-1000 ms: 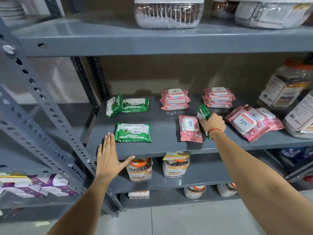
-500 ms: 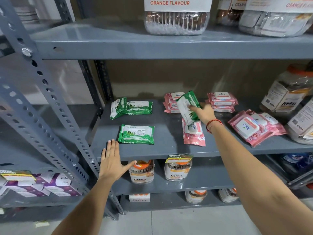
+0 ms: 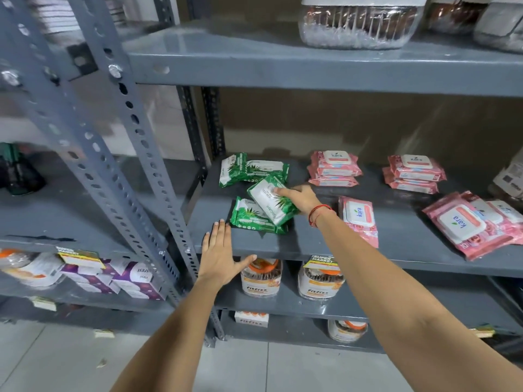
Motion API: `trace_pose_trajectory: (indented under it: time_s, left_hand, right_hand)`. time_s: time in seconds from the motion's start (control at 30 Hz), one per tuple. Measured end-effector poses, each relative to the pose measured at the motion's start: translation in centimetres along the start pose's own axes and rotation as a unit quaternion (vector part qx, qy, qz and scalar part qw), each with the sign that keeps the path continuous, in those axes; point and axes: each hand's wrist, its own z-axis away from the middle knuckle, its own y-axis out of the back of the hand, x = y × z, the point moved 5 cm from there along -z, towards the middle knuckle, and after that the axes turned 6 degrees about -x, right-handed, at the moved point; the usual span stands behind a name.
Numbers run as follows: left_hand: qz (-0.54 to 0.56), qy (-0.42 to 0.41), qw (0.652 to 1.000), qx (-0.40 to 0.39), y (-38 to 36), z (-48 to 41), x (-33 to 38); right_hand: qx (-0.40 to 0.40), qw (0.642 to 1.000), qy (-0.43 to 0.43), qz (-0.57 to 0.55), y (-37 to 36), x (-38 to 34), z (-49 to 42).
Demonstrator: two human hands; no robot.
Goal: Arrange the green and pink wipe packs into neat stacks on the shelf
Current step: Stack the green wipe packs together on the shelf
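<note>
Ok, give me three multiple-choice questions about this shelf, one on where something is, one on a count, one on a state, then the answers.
1. Where is the green pack held by the right hand?
A. over the front green pack
B. on a pink stack
C. on the floor

2. How many neat pink stacks stand at the back of the shelf?
A. none
B. two
C. five

3. What is the left hand doing?
A. gripping a jar
B. holding a pink pack
C. lying open and flat at the shelf edge

Answers: 1 A, the held pack overlaps that one. 2 B, the left stack and the right stack. 3 C, its fingers are spread and hold nothing.
</note>
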Motion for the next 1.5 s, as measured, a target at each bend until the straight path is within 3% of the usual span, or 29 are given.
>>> trace_pose_trajectory:
  time_s: [0.2, 0.47, 0.53, 0.6, 0.73, 0.83, 1.07, 1.13, 1.23, 1.3, 1.37, 1.5]
  left_hand:
    - [0.009, -0.006, 1.0, 0.002, 0.1, 0.1, 0.0]
    - [0.021, -0.005, 1.0, 0.006, 0.2, 0.1, 0.0]
    - [0.025, -0.004, 1.0, 0.005, 0.2, 0.1, 0.0]
    - [0.026, -0.003, 1.0, 0.003, 0.2, 0.0, 0.0]
    - [0.035, 0.001, 0.999, 0.005, 0.3, 0.0, 0.0]
    - [0.037, 0.002, 0.999, -0.001, 0.2, 0.0, 0.0]
    - [0.031, 0.006, 0.999, -0.007, 0.3, 0.1, 0.1]
    - [0.027, 0.006, 1.0, -0.005, 0.2, 0.1, 0.0]
    - [0.026, 0.005, 1.0, -0.002, 0.1, 0.0, -0.1]
    - [0.028, 0.003, 1.0, 0.004, 0.0, 0.0, -0.1]
    - [0.034, 0.002, 0.999, 0.005, -0.1, 0.0, -0.1]
    - [0.03, 0.002, 1.0, -0.004, 0.0, -0.1, -0.1]
  right_hand:
    - [0.038, 0.998, -0.001, 0.057, -1.4, 1.5, -0.5]
    - [-0.039, 0.959, 0.07, 0.272, -0.8, -1.2, -1.0]
    - [-0.092, 0.919, 0.154, 0.352, -1.5, -3.1, -0.7]
    - [-0.184, 0.857, 0.208, 0.435, -2.5, -4.3, -0.6]
    - [-0.301, 0.764, 0.151, 0.551, -2.8, -4.3, -1.2]
    - [-0.311, 0.718, 0.111, 0.613, -2.7, -3.4, -1.2]
    - [-0.2, 0.732, 0.155, 0.633, -4.5, -3.9, -0.4]
    - [-0.147, 0.747, 0.152, 0.63, -5.2, -4.1, 0.1]
    - [-0.062, 0.743, 0.165, 0.646, -6.5, -4.6, 0.8]
    - [-0.085, 0.754, 0.146, 0.635, -6.6, -4.6, 0.8]
    - [-0.169, 0.759, 0.117, 0.617, -5.7, -4.6, 0.8]
    - [-0.254, 0.709, 0.155, 0.64, -4.2, -4.8, 0.7]
